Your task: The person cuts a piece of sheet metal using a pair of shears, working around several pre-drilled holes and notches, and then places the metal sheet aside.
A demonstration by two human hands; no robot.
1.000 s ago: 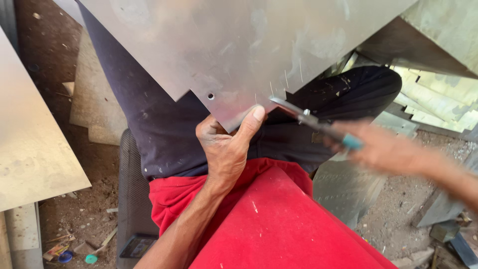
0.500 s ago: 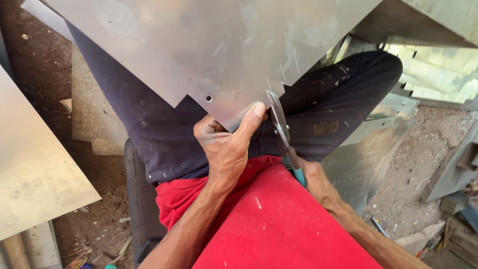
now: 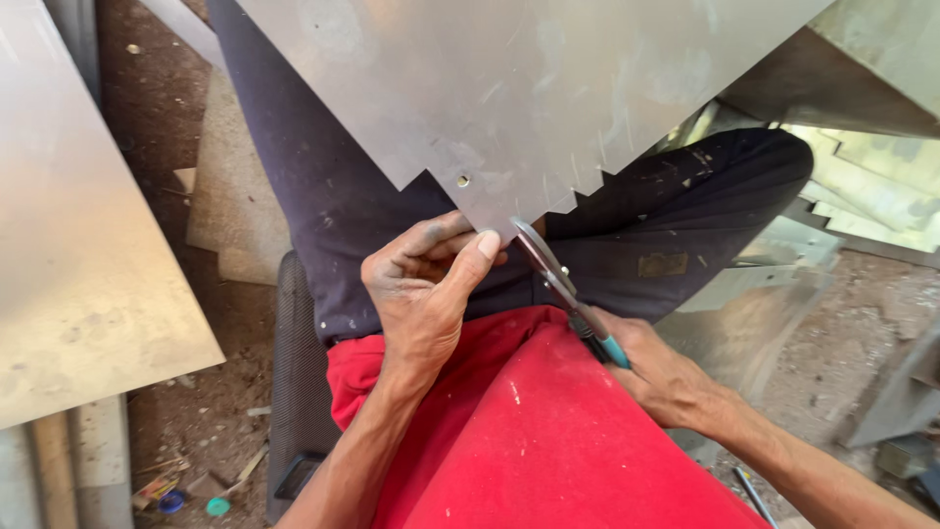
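A large grey metal sheet [image 3: 529, 88] with a notched lower edge and a small hole rests over my lap. My left hand [image 3: 426, 294] pinches the sheet's lowest corner, thumb on top. My right hand [image 3: 656, 377] grips the teal handles of metal snips [image 3: 558, 279]. The blades point up and to the left, and their tips meet the sheet's edge right beside my left thumb. I am seated, in dark trousers and a red shirt.
Another flat metal sheet [image 3: 78, 245] lies to my left over the dirt floor. Cut metal pieces [image 3: 871, 186] are stacked at the right. The dark seat edge [image 3: 294, 392] shows under me. Scraps and small caps litter the ground at lower left.
My right hand has swung in from the far right with the snips, bringing the blades to the sheet's edge by my left thumb. The left hand kept its hold.
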